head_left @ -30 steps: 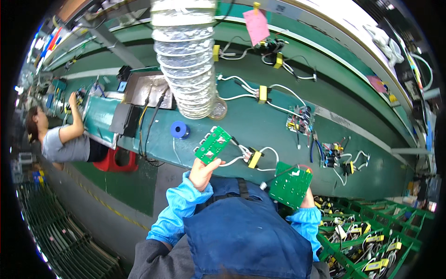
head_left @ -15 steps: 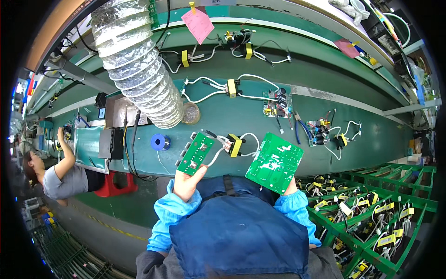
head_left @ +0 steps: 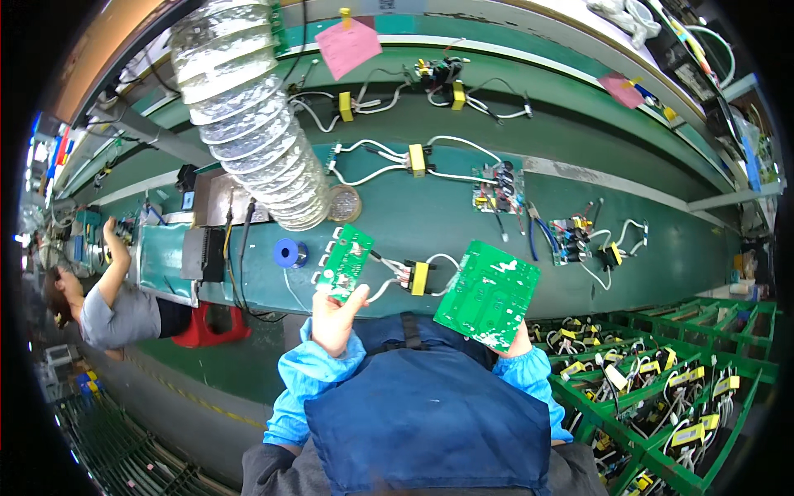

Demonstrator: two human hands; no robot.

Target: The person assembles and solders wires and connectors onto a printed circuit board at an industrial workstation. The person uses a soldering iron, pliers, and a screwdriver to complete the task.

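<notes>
The small green circuit board [head_left: 346, 261] is held up over the near edge of the green workbench [head_left: 662, 248], pinched at its lower end by the left hand [head_left: 335, 318], fingers closed on it. White wires run from it to a yellow transformer [head_left: 419, 278], then on to the large green circuit board [head_left: 488, 293], tilted and gripped from below by the right hand [head_left: 519, 341], which is mostly hidden behind it. Just left of the small board a blue solder spool [head_left: 287, 253] sits on the bench. A silver flexible duct [head_left: 248, 124] hangs above. 2 more wired assemblies [head_left: 496, 186] lie farther back. Green bins [head_left: 662, 388] stand right of the bench.
</notes>
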